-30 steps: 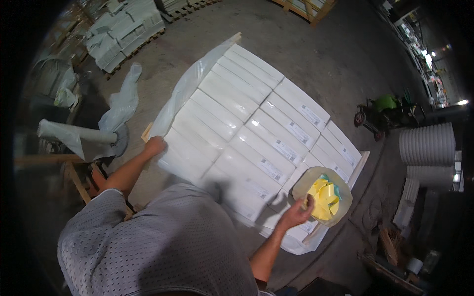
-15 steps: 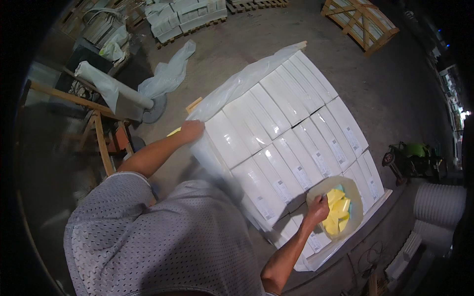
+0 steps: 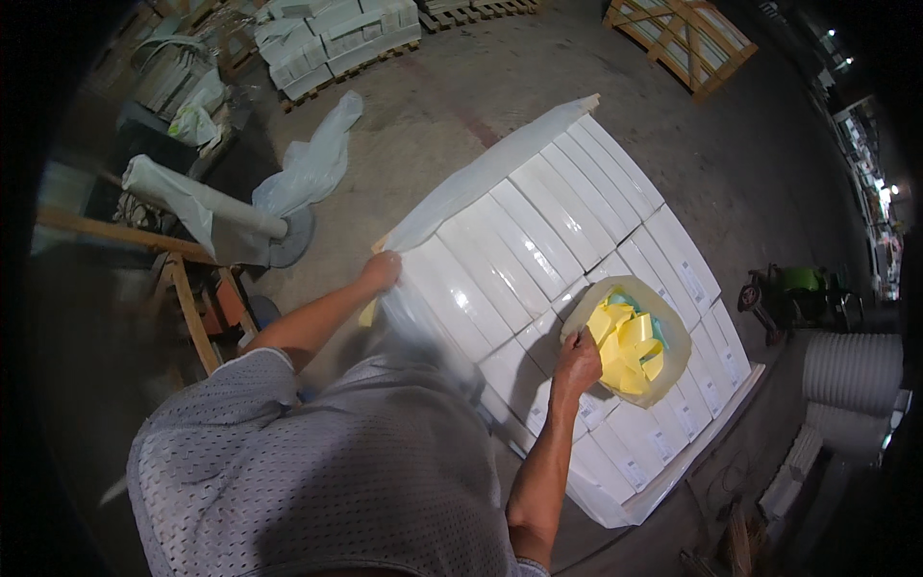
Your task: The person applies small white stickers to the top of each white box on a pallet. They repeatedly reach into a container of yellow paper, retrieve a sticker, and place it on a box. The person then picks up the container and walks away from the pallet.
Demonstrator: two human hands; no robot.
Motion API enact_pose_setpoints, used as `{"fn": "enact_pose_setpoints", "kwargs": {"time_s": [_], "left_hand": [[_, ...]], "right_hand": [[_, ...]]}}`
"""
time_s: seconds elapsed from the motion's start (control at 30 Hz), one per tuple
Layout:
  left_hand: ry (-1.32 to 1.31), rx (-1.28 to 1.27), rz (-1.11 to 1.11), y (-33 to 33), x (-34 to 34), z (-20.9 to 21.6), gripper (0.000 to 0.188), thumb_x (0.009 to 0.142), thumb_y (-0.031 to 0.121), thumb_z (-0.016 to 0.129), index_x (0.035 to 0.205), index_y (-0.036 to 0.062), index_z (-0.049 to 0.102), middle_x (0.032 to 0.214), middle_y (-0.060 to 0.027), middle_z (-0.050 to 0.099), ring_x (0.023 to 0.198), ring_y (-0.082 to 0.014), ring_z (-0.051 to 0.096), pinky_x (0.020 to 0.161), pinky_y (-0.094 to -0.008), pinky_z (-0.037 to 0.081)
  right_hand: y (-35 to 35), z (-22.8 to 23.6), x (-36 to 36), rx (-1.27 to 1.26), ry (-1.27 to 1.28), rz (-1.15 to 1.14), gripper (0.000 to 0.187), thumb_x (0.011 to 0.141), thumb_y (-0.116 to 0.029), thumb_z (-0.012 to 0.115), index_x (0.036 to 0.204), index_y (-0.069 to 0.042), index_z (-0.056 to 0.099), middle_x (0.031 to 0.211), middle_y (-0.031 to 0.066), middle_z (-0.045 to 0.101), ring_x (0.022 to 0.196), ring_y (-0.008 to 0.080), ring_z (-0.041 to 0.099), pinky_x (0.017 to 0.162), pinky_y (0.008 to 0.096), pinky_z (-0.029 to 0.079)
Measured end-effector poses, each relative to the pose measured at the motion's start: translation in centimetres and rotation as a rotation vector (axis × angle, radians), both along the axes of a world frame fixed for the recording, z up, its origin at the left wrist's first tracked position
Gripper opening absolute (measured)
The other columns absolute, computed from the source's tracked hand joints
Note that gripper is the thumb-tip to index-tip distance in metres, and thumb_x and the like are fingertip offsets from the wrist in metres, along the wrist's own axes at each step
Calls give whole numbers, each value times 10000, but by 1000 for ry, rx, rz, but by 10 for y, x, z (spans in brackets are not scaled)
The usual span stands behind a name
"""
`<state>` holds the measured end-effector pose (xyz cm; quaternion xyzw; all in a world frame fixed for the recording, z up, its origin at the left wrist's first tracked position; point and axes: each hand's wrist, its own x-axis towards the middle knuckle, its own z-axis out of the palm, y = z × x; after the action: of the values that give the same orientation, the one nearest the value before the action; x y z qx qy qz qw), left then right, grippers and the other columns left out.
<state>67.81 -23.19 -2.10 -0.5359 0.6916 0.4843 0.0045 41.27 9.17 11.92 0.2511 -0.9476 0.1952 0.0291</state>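
Observation:
My right hand [image 3: 578, 362] is closed on the near-left rim of a translucent plastic tub [image 3: 681, 351]. Yellow folded pieces [image 3: 627, 348] and a few pale blue-green ones [image 3: 646, 310] fill the tub, which is held over a stack of white boxes [image 3: 490, 264]. At the stack's left corner, my left hand [image 3: 383, 271] is closed on the edge of clear plastic film [image 3: 481, 178]. A small yellow piece [image 3: 367, 313] shows just below that hand; whether the fingers hold it too is hidden. Film between this hand and my body is blurred.
A roll of plastic film [image 3: 207, 197] leans at the left by a wooden frame [image 3: 192, 303], with loose film [image 3: 312, 159] on the floor. Behind are a pallet of white boxes [image 3: 341, 43] and a wooden crate [image 3: 681, 43]. A green machine [image 3: 800, 281] and ribbed white rolls [image 3: 851, 375] stand right.
The tub in my right hand has moved up and left over the boxes. My left hand stays at the corner, slightly lower, and the yellow piece now hangs below it.

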Motion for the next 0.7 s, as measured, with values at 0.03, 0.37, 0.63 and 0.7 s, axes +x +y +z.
{"fn": "enact_pose_setpoints", "kwargs": {"time_s": [0.03, 0.37, 0.63, 0.7], "left_hand": [[50, 136, 30, -6, -1, -1, 229, 862, 207, 529, 965, 15, 598, 757, -140, 673, 519, -196, 614, 458, -338, 452], [117, 526, -78, -38, 6, -1, 229, 918, 248, 547, 1051, 63, 572, 785, -75, 659, 560, -144, 606, 399, -265, 359], [374, 114, -658, -59, 1, -19, 226, 904, 249, 562, 990, 51, 629, 785, -68, 662, 559, -134, 602, 420, -261, 374], [72, 497, -369, -53, -7, 0, 227, 902, 245, 560, 962, 41, 642, 744, -81, 665, 509, -126, 560, 417, -262, 372]], "right_hand": [[-11, 2, 4, 14, 60, -6, 127, 828, -178, 598, 808, -53, 609, 712, 158, 631, 651, 357, 610, 593, 453, 474], [-69, -13, 98, -512, -634, -161, 240, 901, -156, 629, 1084, -3, 656, 998, 79, 679, 922, 138, 607, 839, 280, 474], [-74, -120, 199, -334, -1012, 66, 324, 938, -262, 513, 1069, -6, 662, 925, 86, 698, 902, 156, 625, 834, 273, 462], [-72, -134, 197, -373, -914, 147, 319, 937, -264, 512, 1046, -4, 662, 902, 92, 700, 857, 172, 637, 802, 294, 480]]}}
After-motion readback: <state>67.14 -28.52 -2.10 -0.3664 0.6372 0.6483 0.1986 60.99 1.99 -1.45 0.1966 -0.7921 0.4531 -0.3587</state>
